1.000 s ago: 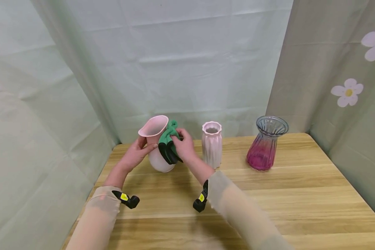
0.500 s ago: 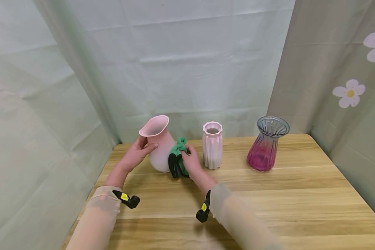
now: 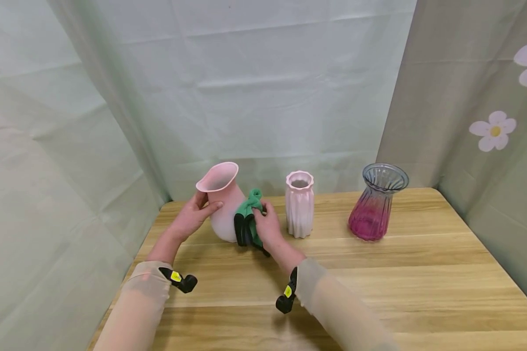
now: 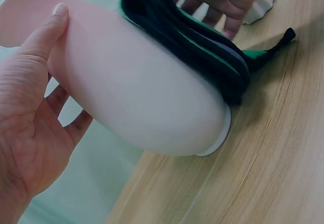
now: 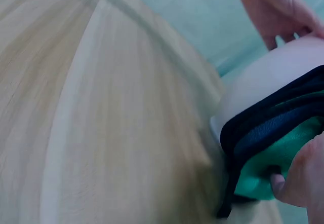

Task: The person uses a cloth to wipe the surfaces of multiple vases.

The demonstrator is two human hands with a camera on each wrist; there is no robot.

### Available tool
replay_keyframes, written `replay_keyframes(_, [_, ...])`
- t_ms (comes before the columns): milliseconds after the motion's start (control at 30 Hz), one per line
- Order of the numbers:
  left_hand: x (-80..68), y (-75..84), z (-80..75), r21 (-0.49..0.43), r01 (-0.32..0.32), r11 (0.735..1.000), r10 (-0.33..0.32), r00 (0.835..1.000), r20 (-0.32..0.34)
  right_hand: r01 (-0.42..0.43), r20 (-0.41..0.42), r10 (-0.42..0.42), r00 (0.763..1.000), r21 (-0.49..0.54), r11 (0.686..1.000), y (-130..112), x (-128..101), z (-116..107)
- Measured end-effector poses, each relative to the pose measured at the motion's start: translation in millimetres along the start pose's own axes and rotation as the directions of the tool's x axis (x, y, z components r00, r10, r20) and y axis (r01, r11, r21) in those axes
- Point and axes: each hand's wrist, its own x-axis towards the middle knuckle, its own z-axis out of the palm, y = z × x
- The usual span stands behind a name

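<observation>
A vase [image 3: 224, 223], pink at its flared mouth and fading to white below, stands at the left of the table. My left hand [image 3: 192, 218] holds it round the neck, the thumb lying across the near side in the left wrist view. In my right hand [image 3: 270, 228] is a bunched green cloth [image 4: 185, 46] with black edging, pinched between thumb and fingers. The folded cloth lies against the right side of the vase's body, and a black-edged corner hangs toward the table. The far-side fingers of my left hand are partly hidden by the vase.
A ribbed pinkish-white vase [image 3: 299, 207] stands just right of my right hand. Farther right is a glass vase [image 3: 371, 214], blue-grey above and magenta below. The wooden table [image 3: 377, 292] ends at a pale curtain [image 3: 268, 97] behind.
My right hand has brought the cloth down from near the vase's neck to its lower body, then slightly back up and left. My left hand keeps its hold on the vase.
</observation>
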Motion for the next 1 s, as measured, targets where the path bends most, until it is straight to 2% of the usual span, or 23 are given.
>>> replay_keyframes(200, [0.6, 0.8, -0.1, 0.005, -0.010, 1.000, 0.010, 1.000, 0.001, 0.094, 0.020, -0.093, 0.995, -0.019, 0.995, -25.3, 4.1, 5.7])
replay_keyframes(433, [0.8, -0.7, -0.8, 0.003, -0.014, 1.000, 0.014, 1.000, 0.001, 0.137, 0.064, -0.136, 0.989, -0.019, 0.990, -58.5, 8.4, 14.0])
replay_keyframes(567, [0.6, -0.4, -0.9, 0.003, -0.023, 1.000, 0.023, 1.000, 0.007, 0.148, 0.064, -0.151, 0.986, 0.056, 0.987, -75.9, 6.5, 18.0])
replay_keyframes(700, [0.2, 0.5, 0.4, -0.004, -0.014, 1.000, 0.014, 1.000, 0.010, 0.140, 0.053, -0.150, 0.987, 0.154, 0.978, -82.0, 5.6, 18.5])
replay_keyframes(1000, [1.6, -0.1, -0.6, 0.001, -0.006, 1.000, 0.006, 1.000, 0.012, 0.162, 0.055, -0.173, 0.983, 0.170, 0.972, -79.8, 5.0, 9.8])
